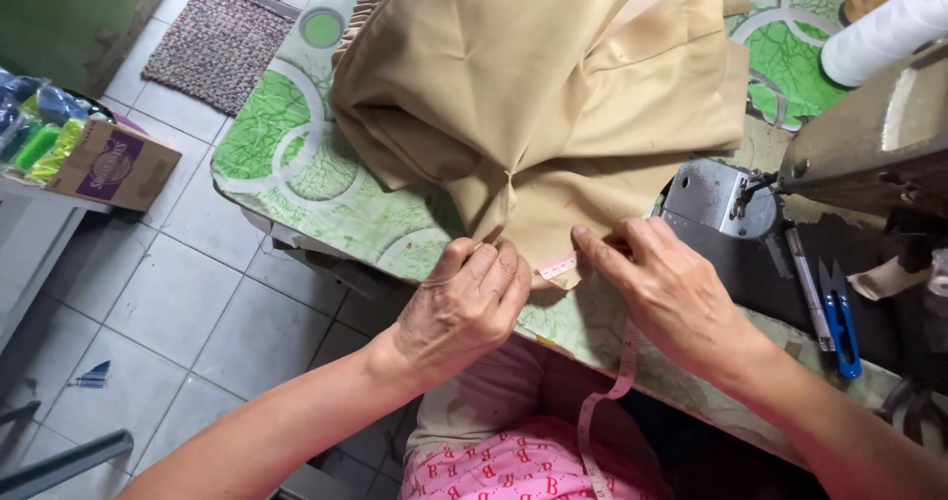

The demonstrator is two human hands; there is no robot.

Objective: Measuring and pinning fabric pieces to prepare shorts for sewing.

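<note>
A large piece of tan fabric (538,76) lies bunched on a sewing table covered with a green patterned cloth (286,154). My left hand (464,307) pinches the near edge of the fabric together with one end of a pink measuring tape (558,265). My right hand (671,293) presses the tape flat against the fabric edge with its fingertips. The rest of the tape hangs down over the table edge toward my lap (604,401).
A sewing machine (869,145) stands at the right with its metal needle plate (706,196) beside the fabric. Blue thread snips (841,322) lie on the machine bed. White thread cones (884,26) stand behind. A cardboard box (114,164) and a mat (217,46) are at the left on the tiled floor.
</note>
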